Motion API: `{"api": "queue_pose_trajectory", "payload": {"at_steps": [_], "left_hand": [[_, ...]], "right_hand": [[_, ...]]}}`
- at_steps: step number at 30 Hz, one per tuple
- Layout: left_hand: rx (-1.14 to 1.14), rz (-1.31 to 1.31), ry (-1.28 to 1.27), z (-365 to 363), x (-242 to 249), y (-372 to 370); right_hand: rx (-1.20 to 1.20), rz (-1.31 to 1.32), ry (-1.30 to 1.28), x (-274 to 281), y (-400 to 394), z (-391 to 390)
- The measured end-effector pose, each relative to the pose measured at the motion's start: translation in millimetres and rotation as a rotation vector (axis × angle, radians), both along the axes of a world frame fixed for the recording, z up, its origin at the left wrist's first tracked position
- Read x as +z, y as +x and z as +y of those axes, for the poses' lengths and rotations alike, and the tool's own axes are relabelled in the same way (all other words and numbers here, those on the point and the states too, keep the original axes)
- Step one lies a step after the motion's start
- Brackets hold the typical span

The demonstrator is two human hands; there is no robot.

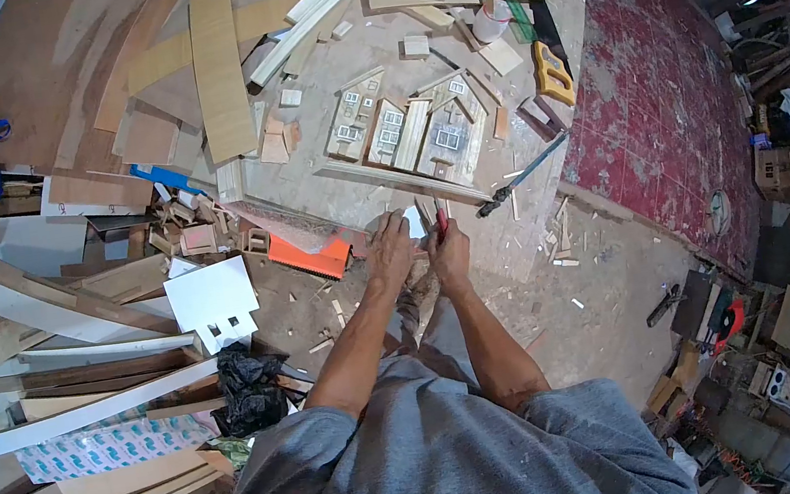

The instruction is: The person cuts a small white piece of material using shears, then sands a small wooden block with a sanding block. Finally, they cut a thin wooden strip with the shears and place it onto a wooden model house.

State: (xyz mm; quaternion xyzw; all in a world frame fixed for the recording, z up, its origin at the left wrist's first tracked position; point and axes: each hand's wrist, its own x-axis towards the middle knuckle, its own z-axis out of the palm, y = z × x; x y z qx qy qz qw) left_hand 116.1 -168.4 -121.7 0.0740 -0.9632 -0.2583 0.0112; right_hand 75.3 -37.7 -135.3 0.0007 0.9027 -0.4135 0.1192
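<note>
My left hand (393,247) lies at the near edge of the worktable (307,194), fingers stretched forward and fairly flat. Right beside those fingers is a small white piece (414,222). My right hand (450,253) is closed around a slim red-handled tool (442,222); its working end is too small to make out. A thin wooden strip (425,214) lies between the white piece and the tool. Beyond both hands sits a small wooden house model (409,134) with white window frames, bordered by a long wooden strip at its near side.
A yellow-handled saw (552,73) and a dark rod-like tool (521,176) lie at the table's right. White cup (491,23) and wood offcuts stand farther back. An orange tool (310,255), a white board with cut-outs (212,303) and stacked boards crowd the left. Wood scraps litter the floor.
</note>
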Motion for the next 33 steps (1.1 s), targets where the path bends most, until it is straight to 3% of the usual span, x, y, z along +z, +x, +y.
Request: {"api": "queue_pose_trajectory", "payload": {"at_steps": [3, 9, 12, 15, 18, 23, 25, 27, 29, 33], "left_hand": [[-0.022, -0.050, -0.094, 4, -4, 6], [-0.025, -0.003, -0.149, 6, -23, 15], [-0.077, 0.087, -0.201, -1, -9, 21], [0.035, 0.049, -0.082, -9, -6, 34], [0.092, 0.082, -0.121, -13, -9, 44], [0.037, 0.070, -0.128, -15, -5, 40], [0.020, 0.081, -0.091, -12, 8, 31], [-0.045, -0.013, -0.120, -9, 20, 18], [-0.070, 0.050, -0.168, -6, -4, 13], [-0.094, -0.033, -0.007, -3, 0, 8]], "right_hand": [[0.068, 0.096, 0.086, -6, 3, 2], [0.133, 0.045, 0.069, -2, -2, 8], [0.135, -0.087, 0.037, 18, -6, 3], [0.228, -0.023, 0.049, 20, -14, -8], [0.326, 0.116, 0.086, 19, -31, -33], [0.217, 0.239, -0.091, 20, -27, -28], [0.117, 0.005, -0.105, 49, -7, -8], [0.115, 0.043, -0.149, 40, 15, 15], [0.164, -0.031, -0.148, 34, 30, 34], [0.211, -0.065, 0.032, 26, 36, 35]]}}
